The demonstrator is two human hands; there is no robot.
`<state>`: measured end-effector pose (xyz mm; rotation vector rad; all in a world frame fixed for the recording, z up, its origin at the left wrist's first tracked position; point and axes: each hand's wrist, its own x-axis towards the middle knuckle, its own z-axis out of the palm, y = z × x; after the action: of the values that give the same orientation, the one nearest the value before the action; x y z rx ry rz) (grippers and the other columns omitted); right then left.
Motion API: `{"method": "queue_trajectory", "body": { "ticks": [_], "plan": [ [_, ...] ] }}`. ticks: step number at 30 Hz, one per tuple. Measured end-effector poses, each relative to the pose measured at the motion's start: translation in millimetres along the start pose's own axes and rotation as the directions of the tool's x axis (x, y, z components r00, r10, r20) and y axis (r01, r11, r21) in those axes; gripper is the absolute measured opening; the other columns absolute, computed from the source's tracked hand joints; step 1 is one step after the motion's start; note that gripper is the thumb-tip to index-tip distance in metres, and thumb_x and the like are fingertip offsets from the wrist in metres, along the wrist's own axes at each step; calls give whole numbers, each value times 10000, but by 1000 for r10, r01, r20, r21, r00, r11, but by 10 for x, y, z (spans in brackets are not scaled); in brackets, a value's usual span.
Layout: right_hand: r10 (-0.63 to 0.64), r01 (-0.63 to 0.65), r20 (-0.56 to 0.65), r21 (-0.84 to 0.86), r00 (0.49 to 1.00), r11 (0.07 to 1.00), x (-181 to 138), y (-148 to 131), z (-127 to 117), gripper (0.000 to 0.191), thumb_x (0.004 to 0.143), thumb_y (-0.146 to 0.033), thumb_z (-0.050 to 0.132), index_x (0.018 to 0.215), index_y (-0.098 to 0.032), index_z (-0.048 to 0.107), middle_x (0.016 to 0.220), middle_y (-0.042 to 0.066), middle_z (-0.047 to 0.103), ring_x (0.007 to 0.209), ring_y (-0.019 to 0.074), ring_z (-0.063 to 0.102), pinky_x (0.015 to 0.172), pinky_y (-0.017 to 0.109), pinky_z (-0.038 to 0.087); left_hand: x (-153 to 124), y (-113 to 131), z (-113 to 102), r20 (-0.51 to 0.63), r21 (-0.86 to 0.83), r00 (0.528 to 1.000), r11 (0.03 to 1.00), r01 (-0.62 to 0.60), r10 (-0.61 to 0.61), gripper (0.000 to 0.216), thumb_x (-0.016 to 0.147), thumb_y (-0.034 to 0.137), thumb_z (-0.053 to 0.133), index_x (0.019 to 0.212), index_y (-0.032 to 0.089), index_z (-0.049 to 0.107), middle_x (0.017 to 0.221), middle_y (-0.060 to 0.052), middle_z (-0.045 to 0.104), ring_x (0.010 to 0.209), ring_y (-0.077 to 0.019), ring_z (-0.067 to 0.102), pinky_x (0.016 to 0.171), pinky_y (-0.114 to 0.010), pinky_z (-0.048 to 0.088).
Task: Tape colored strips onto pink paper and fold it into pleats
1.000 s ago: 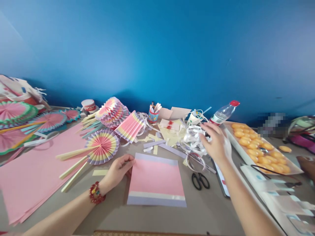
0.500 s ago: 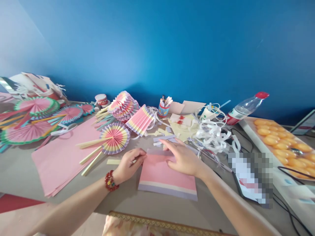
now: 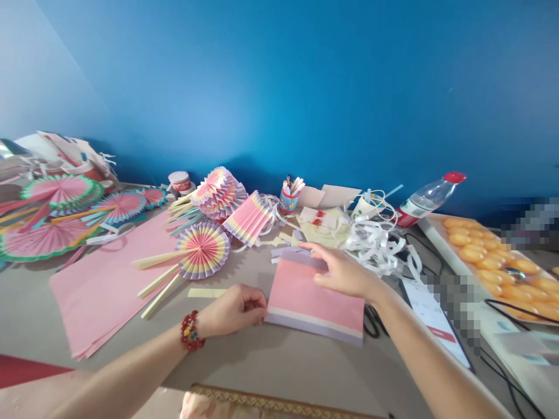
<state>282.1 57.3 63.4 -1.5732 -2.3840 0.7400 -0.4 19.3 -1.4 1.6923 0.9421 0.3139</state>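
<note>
A pink sheet of paper [image 3: 317, 294] with cream and lilac bands along its near edge, and a lilac band at its far edge, is in front of me on the table. My left hand [image 3: 233, 311], with a red bead bracelet at the wrist, is closed with thumb and fingers at the sheet's near left corner. Across the sheet's far right part reaches my right hand [image 3: 345, 273], its fingers stretched out and touching the paper. Beside the left hand is a cream paper strip [image 3: 205, 293].
Left are pink sheets [image 3: 100, 291] and a round pleated fan [image 3: 204, 250] with sticks. Behind are a pleated paper piece [image 3: 248, 218] and a pen cup [image 3: 289, 201]. Right are curled white strips [image 3: 375, 244], a bottle [image 3: 430, 201], a phone [image 3: 437, 326] and a tray of yellow ovals [image 3: 489, 256].
The pink sheet has shifted right and its near edge sits a little farther away. My left hand has moved from its far left corner to the near left corner; my right hand has moved right.
</note>
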Motion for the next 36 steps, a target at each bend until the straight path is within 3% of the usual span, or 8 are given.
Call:
{"method": "queue_trajectory", "body": {
  "ticks": [9,13,16,18,22,27,36],
  "plan": [
    [5,-6,41,18,999,1000,60,87,100,721,720,-205,532,1424,-275,390,1284,70,608,1160,266,590,877,338,476,0,-16,61,45,-175,998,983,51,-44,166,838,307,557,766,170,499,678,17,637,416,-49,500,389,-132,377],
    [-127,125,-31,-59,991,990,-11,125,167,787,737,-194,540,1480,-265,292,1239,73,627,1128,253,587,947,393,448,-22,-12,50,88,-281,995,957,71,-48,178,846,304,567,761,168,488,677,3,658,413,-47,534,402,-128,389],
    [-203,181,-224,-113,953,977,-163,4,289,573,800,-231,564,1358,-268,440,1290,82,586,1183,272,529,1007,457,396,-39,-13,35,118,-303,993,951,63,-28,195,852,301,583,742,166,494,653,7,655,418,-52,549,436,-140,432],
    [-230,216,-306,-79,924,973,-291,-150,411,333,834,-229,577,1165,-245,551,1182,79,626,1122,262,546,983,447,406,-44,-20,33,142,-309,990,949,63,-19,208,859,314,591,743,160,510,657,2,660,427,-57,558,450,-150,451],
    [-240,281,-252,141,938,949,-486,-482,697,63,882,-185,554,924,-225,576,901,23,649,867,175,596,769,301,463,-45,-30,57,182,-358,983,931,75,-9,248,869,371,607,776,150,541,687,-11,670,457,-74,585,460,-169,470],
    [-266,306,-239,153,934,939,-520,-630,928,106,851,-105,551,853,-208,573,817,7,629,760,153,567,670,263,419,-48,-44,96,205,-412,978,909,59,30,265,867,402,632,831,145,581,650,1,651,519,-101,624,526,-201,501],
    [-260,300,-255,132,931,945,-527,-617,938,93,859,-117,556,840,-208,563,801,6,632,744,150,562,665,262,402,-43,-56,109,231,-472,972,878,78,37,294,845,429,668,846,139,615,738,-32,688,541,-108,654,542,-207,518]
  ]
}}
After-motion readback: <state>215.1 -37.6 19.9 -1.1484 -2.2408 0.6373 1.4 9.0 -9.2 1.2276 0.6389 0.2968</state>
